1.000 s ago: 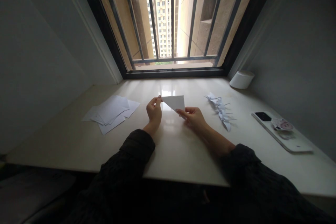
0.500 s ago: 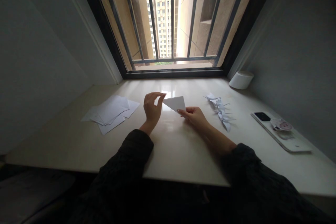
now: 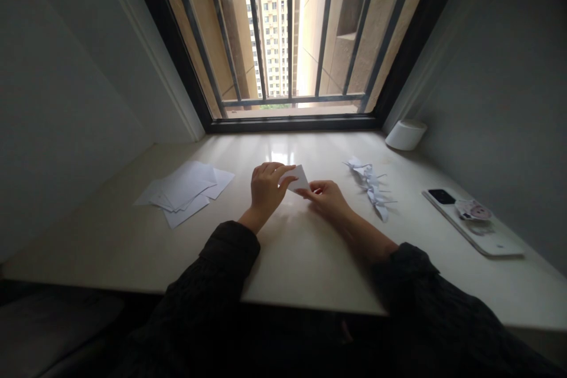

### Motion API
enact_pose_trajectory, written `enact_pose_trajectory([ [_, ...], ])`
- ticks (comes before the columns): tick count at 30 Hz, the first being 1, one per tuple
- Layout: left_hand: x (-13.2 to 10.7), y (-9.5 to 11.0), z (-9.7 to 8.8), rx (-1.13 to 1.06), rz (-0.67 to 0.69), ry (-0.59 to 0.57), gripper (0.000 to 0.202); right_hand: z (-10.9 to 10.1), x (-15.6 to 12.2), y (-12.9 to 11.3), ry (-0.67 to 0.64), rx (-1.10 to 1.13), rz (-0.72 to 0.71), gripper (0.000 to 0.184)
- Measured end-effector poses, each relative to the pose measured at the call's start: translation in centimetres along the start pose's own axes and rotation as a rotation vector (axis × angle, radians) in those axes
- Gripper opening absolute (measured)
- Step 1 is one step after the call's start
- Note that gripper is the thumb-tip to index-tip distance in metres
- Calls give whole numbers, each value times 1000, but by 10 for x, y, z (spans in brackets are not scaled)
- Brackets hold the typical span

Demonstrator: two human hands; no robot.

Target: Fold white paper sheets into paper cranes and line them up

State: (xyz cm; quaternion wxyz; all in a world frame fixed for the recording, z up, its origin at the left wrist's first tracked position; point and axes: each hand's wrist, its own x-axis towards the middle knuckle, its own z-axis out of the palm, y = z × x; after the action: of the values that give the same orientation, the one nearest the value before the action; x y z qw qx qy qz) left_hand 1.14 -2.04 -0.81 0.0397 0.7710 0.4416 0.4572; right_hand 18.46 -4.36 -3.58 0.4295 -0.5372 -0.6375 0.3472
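Between my hands, just above the white table, is a small folded sheet of white paper [image 3: 301,176]. My left hand [image 3: 269,186] pinches its left side, with thumb and fingers covering that part. At its lower right corner, my right hand [image 3: 325,194] grips the paper between thumb and fingers. Several folded white paper cranes [image 3: 370,186] stand in a row to the right of my right hand. Off to the left of my left hand lies a loose pile of white paper sheets [image 3: 188,186].
A white phone [image 3: 487,233] with a round cartoon grip lies at the right of the table [image 3: 305,271]. A white cylindrical object [image 3: 406,134] leans near the window's right corner. The barred window [image 3: 290,124] closes off the back, with walls on both sides.
My left hand has moved right, closer to my right hand. The paper's left corner has been brought over, so the paper shows smaller. My right hand stays nearly in place.
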Motion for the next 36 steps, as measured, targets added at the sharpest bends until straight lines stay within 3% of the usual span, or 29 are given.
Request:
enact_pose_trajectory([
  [9,2,2,-3,-82,-84,29,14,-1,2,4,-20,38,48,50],
  [14,6,0,-7,-159,-56,-70,14,-3,3,5,-54,225,177,64],
  [17,6,0,-7,-196,4,-146,14,-2,4,7,-26,190,145,59],
  [21,5,0,-7,-216,27,-159,15,0,5,7,-60,262,99,46],
  [26,6,0,-11,-316,-20,-122,12,-4,6,1,26,447,92,79],
  [29,8,-2,-15,-368,-15,-89,11,-9,10,0,125,513,29,84],
  [31,9,-3,-17,-369,-6,-70,10,-12,13,3,157,576,10,79],
  [34,10,-4,-18,-313,33,-60,12,-13,18,13,191,575,23,50],
  [36,9,-5,-19,-237,106,-100,14,-12,20,20,187,555,46,45],
])
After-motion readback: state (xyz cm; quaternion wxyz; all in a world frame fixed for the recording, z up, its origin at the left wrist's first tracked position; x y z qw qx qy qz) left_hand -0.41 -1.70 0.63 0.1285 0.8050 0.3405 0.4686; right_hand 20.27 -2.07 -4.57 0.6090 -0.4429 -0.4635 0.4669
